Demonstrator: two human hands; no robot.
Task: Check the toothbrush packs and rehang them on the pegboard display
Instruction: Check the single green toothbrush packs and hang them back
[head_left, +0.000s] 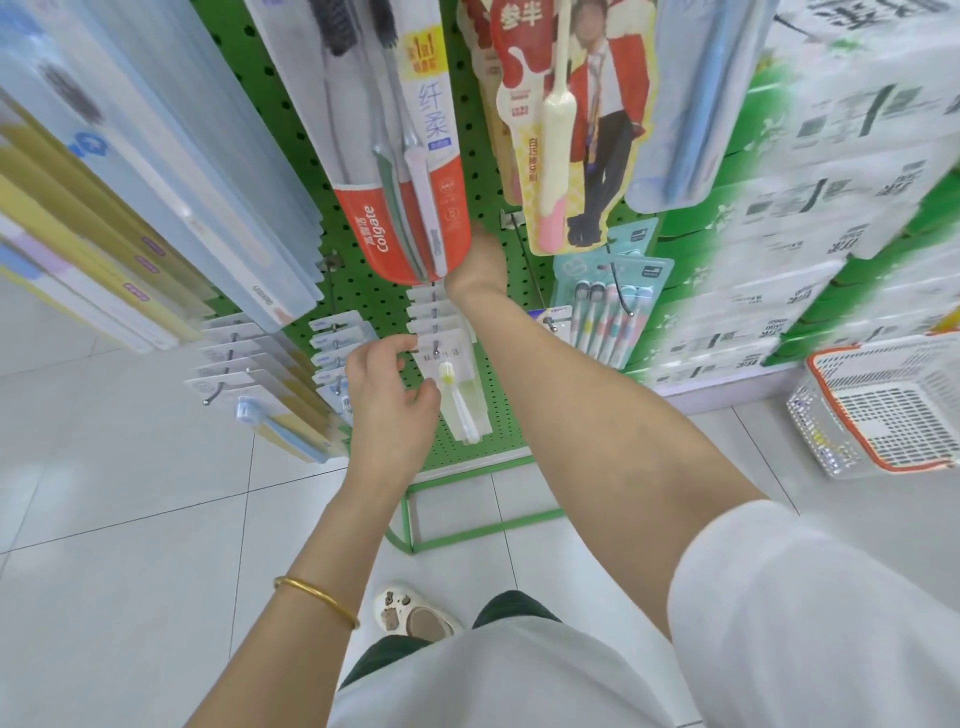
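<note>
At the far left hang long pale blue and yellow packs (156, 218), and below them a row of white carded packs (244, 379) sits on a low hook. They crowd the way into the green pegboard (478, 171).

The left hand (389, 400) is half open, with the fingers loosely curled. It touches the left edge of the front toothbrush pack (454, 395), a clear pack with a yellow-headed brush that hangs at the front of a short row on its peg. I judge the hand steadies this pack so that the row stays straight; it does not close around it.

The right hand (475, 260) reaches higher, behind the bottom of the red Colgate pack (400, 156). The fingers are hidden, so I cannot tell if they hold anything. Perhaps it lifts that big pack aside, because it hangs over the small row.

To the right a bare hook (530, 260) stands out, next to a card with a printed figure (571, 130). Further right are a multi-brush pack (610, 317) and, on the floor, a white basket (883, 405) with an orange rim.
</note>
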